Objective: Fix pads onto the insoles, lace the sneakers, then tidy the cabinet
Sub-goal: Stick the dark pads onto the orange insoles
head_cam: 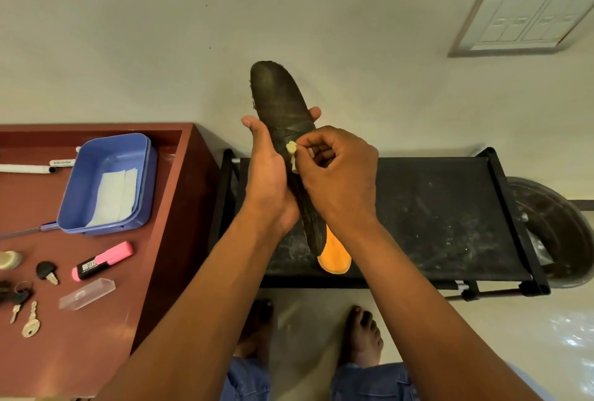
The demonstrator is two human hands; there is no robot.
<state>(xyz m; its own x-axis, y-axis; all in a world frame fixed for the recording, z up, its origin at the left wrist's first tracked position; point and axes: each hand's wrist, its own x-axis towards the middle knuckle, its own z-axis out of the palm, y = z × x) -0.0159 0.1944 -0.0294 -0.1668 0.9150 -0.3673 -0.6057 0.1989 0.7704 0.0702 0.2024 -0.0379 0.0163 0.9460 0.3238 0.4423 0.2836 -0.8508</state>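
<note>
Pinching a small pale adhesive pad [292, 147] between thumb and curled fingers, the right hand [337, 172] sets it against a dark, worn foam insole [283, 118], which the left hand [268, 172] cradles from beneath at mid-length, thumb and fingertips wrapped round its edges. Light and floppy by the look of it, the insole seems best supported there. Beyond, an orange insole [336, 256] lies on the black fabric shoe rack [434, 208].
</note>
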